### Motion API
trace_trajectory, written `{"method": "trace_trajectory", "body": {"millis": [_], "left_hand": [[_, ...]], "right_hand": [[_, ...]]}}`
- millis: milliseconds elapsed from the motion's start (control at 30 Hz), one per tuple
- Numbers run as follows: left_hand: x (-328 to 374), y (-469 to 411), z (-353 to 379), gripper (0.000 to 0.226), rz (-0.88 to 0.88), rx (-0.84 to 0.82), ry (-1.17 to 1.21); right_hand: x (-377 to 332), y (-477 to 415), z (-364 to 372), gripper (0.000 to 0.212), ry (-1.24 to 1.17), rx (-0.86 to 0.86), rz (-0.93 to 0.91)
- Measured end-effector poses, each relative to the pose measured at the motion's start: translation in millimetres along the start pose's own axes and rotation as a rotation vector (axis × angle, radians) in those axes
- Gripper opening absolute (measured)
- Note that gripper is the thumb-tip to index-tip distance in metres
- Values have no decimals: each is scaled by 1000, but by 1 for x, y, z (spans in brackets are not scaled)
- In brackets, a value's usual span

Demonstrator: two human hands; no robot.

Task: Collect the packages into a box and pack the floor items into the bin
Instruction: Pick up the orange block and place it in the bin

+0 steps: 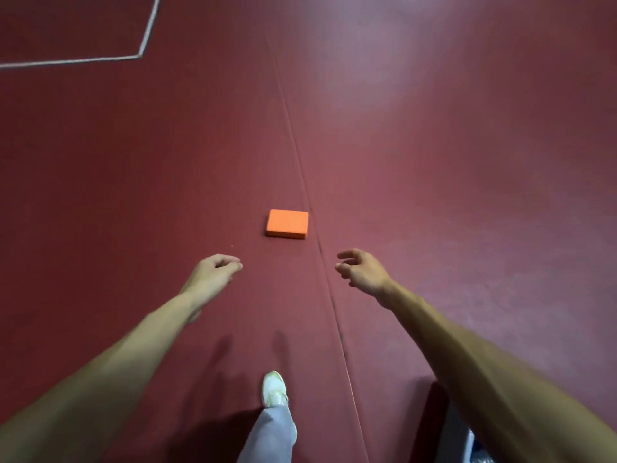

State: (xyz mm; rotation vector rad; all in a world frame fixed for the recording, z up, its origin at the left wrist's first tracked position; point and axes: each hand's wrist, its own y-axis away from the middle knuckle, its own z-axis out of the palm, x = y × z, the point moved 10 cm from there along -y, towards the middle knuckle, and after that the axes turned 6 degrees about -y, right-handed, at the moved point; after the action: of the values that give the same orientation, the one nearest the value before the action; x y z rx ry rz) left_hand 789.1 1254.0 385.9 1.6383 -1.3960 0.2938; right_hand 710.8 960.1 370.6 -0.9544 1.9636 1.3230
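Orange block (287, 223): flat on floor (133, 195), beside seam.
Left hand (213, 274): short of block, loosely curled, empty.
Right hand (362, 270): same, fingers spread.
Risk: low edges, likely fumbled grip.

Both bare arms stretched forward and down, forearms converging. Left hand (213, 272) loosely curled, fingers (230, 262) bent inward, holding nothing. Right hand (362, 270) spread, fingers (347, 254) apart and slightly hooked, palm facing left, holding nothing. Hands well apart. One leg forward, white shoe (274, 389), grey trouser leg (270, 436).
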Motion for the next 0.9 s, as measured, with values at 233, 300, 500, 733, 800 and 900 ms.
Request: {"method": "trace_trajectory", "body": {"millis": [233,300,500,733,800,900], "left_hand": [[45,-113,-71,10,-20,36,41],[65,-144,-75,11,-24,28,47],[128,-258,-56,10,-40,7,33],[182,-425,0,16,-162,11,44],[181,-474,24,16,-201,2,68],[151,-543,62,20,-269,-14,55]], "right_hand": [[-83,-111,5,35,-1,7,-1],[-95,-141,-5,35,-17,23,16],[-121,-268,-34,38,-49,2,52],[-135,-436,-62,40,-87,-13,130],[-121,-479,-64,41,-84,2,162],[-87,-545,-52,43,-80,27,196]]}}
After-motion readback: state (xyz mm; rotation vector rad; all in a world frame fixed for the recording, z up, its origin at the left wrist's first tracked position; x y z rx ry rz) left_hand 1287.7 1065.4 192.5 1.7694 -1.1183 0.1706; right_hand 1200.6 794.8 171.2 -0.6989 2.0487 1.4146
